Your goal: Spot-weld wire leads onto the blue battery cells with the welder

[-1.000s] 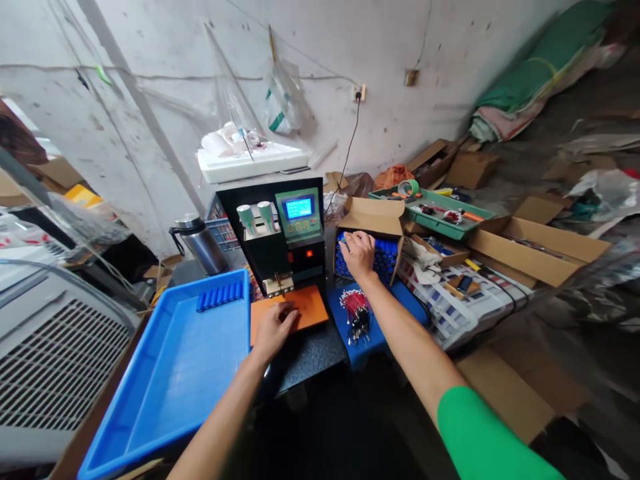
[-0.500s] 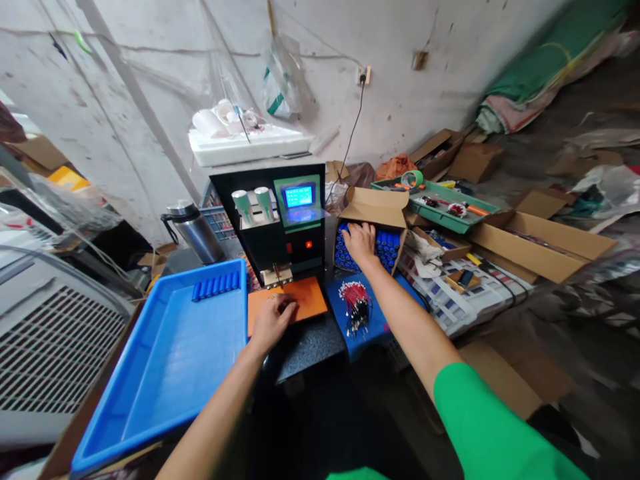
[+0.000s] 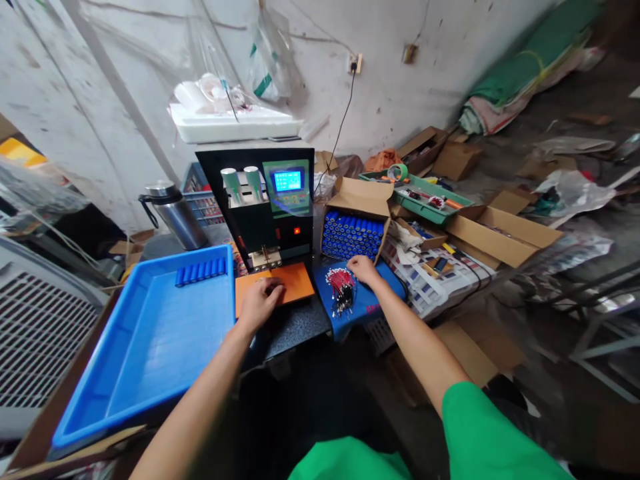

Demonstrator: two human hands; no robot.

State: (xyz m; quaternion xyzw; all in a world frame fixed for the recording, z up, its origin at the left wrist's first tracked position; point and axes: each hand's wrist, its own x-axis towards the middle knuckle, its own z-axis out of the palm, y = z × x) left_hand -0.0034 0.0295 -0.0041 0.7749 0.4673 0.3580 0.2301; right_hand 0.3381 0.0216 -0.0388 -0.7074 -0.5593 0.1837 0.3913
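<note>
My left hand [image 3: 260, 301] rests on the orange board [image 3: 295, 283] below the black machine [image 3: 255, 230] with the lit screen. Its fingers are curled, and what they hold, if anything, is hidden. Beside the pile of red and black wires [image 3: 342, 291], my right hand [image 3: 363, 269] has its fingers drawn together over the blue mat [image 3: 367, 308]; anything between them is too small to make out. Just behind it, a cardboard box [image 3: 363, 190] holds several blue cylinders [image 3: 351, 235]. A short row of blue cylinders [image 3: 201, 272] lies in the blue tray [image 3: 160, 347].
A steel flask [image 3: 179, 217] stands behind the tray. At the right are a green tray [image 3: 440, 215], open cardboard boxes [image 3: 505, 233] and a white basket [image 3: 417, 293]. A grey slatted unit [image 3: 43, 333] stands at the far left.
My right hand has left the cylinders in the box and come down and back beside the wires. My left hand stays on the orange board. The whole view has shifted slightly.
</note>
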